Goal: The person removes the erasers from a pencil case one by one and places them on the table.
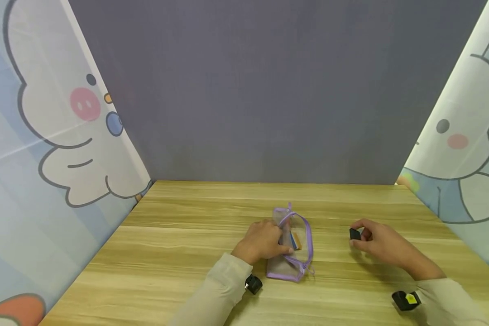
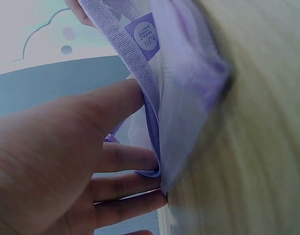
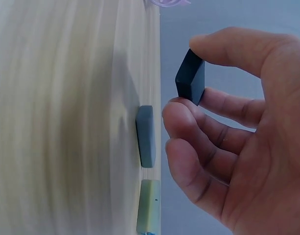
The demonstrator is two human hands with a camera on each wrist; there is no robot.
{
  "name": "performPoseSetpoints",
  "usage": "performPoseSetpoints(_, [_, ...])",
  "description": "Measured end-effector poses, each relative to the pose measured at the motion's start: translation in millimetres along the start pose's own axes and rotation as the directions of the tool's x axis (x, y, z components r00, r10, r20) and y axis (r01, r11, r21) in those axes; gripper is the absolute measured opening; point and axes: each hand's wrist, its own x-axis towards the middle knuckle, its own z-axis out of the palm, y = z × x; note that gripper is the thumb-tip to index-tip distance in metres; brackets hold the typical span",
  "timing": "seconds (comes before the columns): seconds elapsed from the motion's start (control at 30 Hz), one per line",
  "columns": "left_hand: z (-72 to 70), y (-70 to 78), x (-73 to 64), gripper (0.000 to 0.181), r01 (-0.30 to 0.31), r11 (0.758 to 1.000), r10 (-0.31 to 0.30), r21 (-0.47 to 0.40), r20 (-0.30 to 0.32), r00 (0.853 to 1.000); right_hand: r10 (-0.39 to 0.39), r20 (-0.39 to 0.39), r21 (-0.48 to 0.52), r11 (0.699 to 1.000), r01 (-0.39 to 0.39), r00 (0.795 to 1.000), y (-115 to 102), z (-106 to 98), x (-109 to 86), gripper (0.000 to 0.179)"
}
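A clear mesh zip pouch [image 1: 283, 267] with purple edging lies on the table, its mouth spread apart. My left hand [image 1: 262, 242] grips the pouch's left rim, thumb on the purple zipper edge [image 2: 135, 63] and fingers on the other side of it. Inside the pouch is a small blue, white and orange item [image 1: 295, 241]. To the pouch's right, my right hand [image 1: 385, 244] pinches a small black rectangular block [image 3: 191, 76] between thumb and fingertips, held above the table.
In the right wrist view, a dark grey block [image 3: 146, 137] and a yellow-green block [image 3: 149, 205] lie on the wooden table [image 1: 167, 253]. A grey panel [image 1: 244, 90] stands behind the table, with cartoon-printed cloths [image 1: 24, 181] at both sides.
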Motion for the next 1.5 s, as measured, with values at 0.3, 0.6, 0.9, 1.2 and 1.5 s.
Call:
performPoseSetpoints(0.3, [3.6, -0.5, -3.6, 0.051, 0.009, 1.000, -0.009, -0.022, 0.012, 1.000, 0.038, 0.039, 0.014, 0.999, -0.038, 0.999, 3, -4, -5.8, 0.046])
performPoseSetpoints(0.6, [-1.6, 0.6, -0.9, 0.052, 0.007, 1.000, -0.007, 0.012, 0.004, 1.000, 0.012, 0.014, -0.001, 1.000, -0.012, 1.000, 9, -9, -7.7, 0.044])
performPoseSetpoints(0.9, [-2.2, 0.9, 0.2, 0.053, -0.001, 1.000, 0.001, -0.001, 0.003, 1.000, 0.025, 0.015, -0.010, 1.000, -0.025, 1.000, 15, -15, -13.4, 0.042])
performPoseSetpoints(1.2, [-2.6, -1.2, 1.0, 0.051, 0.011, 1.000, -0.011, -0.002, 0.010, 1.000, 0.032, 0.041, -0.002, 1.000, -0.031, 0.999, 22, -21, -13.5, 0.042])
performPoseSetpoints(1.5, [-4.1, -1.1, 1.2, 0.051, 0.009, 1.000, -0.009, -0.021, 0.017, 1.000, 0.064, 0.081, 0.033, 0.997, -0.067, 0.995, 28, -23, -18.2, 0.042])
